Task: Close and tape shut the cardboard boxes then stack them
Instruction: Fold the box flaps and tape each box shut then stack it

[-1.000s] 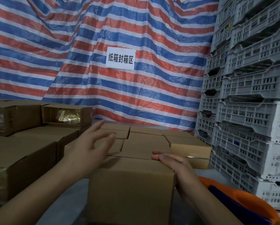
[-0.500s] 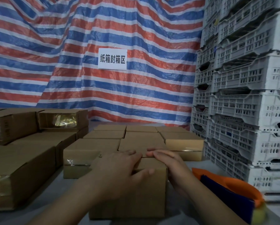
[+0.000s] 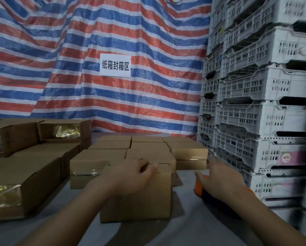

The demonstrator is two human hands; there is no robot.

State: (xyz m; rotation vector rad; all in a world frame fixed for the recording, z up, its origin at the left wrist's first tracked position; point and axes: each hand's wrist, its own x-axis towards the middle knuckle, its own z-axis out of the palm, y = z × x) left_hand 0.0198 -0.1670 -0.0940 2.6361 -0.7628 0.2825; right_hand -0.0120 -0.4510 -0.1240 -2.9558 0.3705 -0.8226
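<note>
Now | left hand [image 3: 130,176] fingers curled over box [image 3: 139,197] top edge | right hand [image 3: 219,180] fingers spread above tape dispenser [image 3: 199,188]

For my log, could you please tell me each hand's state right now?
Left hand: fingers curled, pressing the brown cardboard box shut.
Right hand: open, over the orange tape dispenser.
</note>
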